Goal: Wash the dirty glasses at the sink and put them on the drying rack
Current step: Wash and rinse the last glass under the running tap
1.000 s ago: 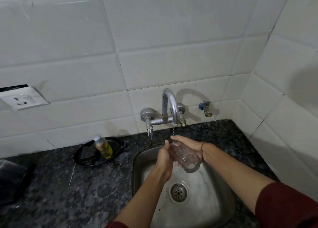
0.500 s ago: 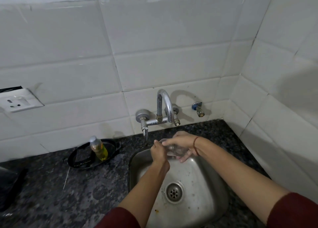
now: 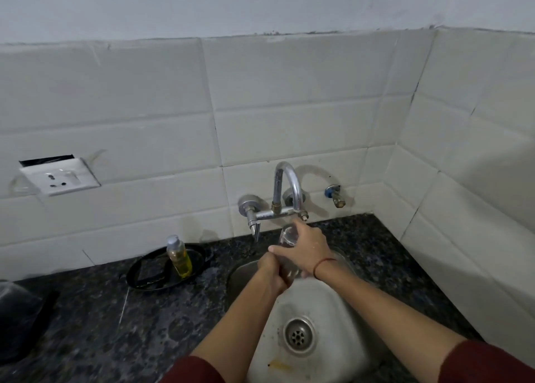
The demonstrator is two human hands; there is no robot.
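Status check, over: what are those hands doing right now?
Both hands, left and right, gripping one glass under the tap. Over the sink. Nothing in the way.

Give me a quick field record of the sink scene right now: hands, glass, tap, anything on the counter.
left hand: wrapped around the glass's lower end
right hand: gripping the glass from above, red thread on its wrist
glass: clear, held over the sink just under the spout
tap: wall-mounted; water flow not discernible
sink: steel, no other glasses visible inside
soap bottle: yellow liquid, upright on a black tray, left of the sink
drying rack: not in view
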